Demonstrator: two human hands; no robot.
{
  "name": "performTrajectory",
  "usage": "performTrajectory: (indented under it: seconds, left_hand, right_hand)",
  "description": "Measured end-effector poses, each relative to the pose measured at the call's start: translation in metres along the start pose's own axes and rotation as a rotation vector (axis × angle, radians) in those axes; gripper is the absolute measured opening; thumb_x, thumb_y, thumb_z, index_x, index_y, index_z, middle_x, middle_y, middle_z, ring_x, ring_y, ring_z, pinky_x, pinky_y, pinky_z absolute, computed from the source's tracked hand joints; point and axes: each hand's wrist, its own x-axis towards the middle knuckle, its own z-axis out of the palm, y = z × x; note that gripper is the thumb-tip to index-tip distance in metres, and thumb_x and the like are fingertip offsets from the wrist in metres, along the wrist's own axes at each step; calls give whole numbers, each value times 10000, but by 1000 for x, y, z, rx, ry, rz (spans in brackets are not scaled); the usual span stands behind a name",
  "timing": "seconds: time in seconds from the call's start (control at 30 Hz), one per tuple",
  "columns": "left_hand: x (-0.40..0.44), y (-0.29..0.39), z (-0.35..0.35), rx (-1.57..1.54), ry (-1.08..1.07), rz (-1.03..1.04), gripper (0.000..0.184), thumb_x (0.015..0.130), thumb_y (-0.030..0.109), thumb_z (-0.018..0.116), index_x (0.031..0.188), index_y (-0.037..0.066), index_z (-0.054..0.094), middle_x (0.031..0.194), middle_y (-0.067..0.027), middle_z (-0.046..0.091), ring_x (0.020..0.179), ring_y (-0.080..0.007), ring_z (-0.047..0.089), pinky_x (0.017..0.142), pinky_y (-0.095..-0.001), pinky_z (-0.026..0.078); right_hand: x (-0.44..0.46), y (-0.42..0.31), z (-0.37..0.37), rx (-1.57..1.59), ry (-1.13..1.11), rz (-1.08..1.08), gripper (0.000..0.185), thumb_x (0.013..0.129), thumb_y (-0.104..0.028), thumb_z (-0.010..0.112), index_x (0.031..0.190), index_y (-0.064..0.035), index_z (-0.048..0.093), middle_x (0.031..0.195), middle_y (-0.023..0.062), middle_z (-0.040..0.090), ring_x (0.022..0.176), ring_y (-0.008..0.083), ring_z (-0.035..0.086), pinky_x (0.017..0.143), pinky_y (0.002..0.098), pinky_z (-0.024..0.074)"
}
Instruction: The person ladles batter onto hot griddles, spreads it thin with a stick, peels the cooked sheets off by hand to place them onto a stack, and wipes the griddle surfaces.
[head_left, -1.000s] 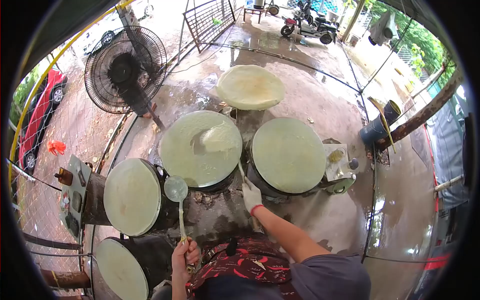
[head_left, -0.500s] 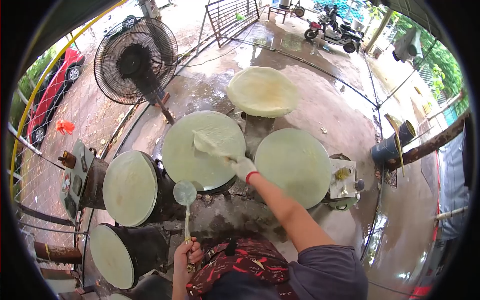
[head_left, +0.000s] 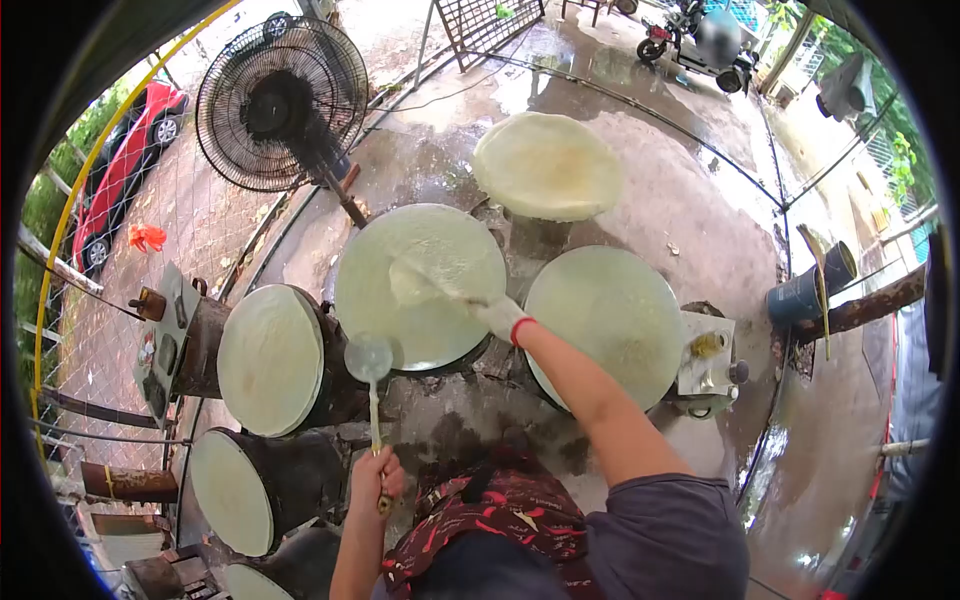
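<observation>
1. I have the thin, straight tool (head_left: 441,284), blurred on my feed, over the middle of a round griddle coated in pale green batter (head_left: 375,290). It lies to the far left of the right hand (head_left: 497,316), its long axis slanting from near right to far left.
2. The right hand, in a white glove with a red wristband (head_left: 521,331), is the nearer one. Its fingers look closed around the tool's near end, though blur hides the exact grip.
3. My bare left hand (head_left: 378,478) is on the near side, fist wrapped around the pale handle of a round-bowled ladle (head_left: 369,357). The ladle points away, its bowl at the griddle's near-left edge; I can't tell whether they touch.
4. On the right, the right forearm (head_left: 600,410) crosses above the near-left edge of a second pale, round griddle (head_left: 610,320).
5. Further out, I see a pale, round sheet (head_left: 547,165) beyond, another coated griddle (head_left: 270,362) on the left, and a black fan (head_left: 275,105) far left.
</observation>
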Motion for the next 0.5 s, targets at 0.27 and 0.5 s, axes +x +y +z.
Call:
performTrajectory:
  seconds: [0.27, 0.5]
  left_hand:
    - [87, -5, 31, 547, 219, 267, 160, 864, 147, 506, 755, 63, 425, 547, -20, 403, 356, -115, 378, 315, -255, 298]
    - [50, 28, 35, -101, -201, 88, 68, 892, 104, 473, 884, 40, 452, 568, -16, 372, 366, -105, 342, 312, -249, 283]
  right_hand:
    - [-134, 44, 56, 703, 335, 415, 322, 879, -229, 566, 1171, -97, 597, 720, -32, 563, 597, 52, 465, 471, 219, 350]
    - [-146, -31, 65, 612, 39, 337, 281, 888, -180, 572, 1158, -109, 603, 822, -36, 590, 600, 34, 475, 491, 179, 373]
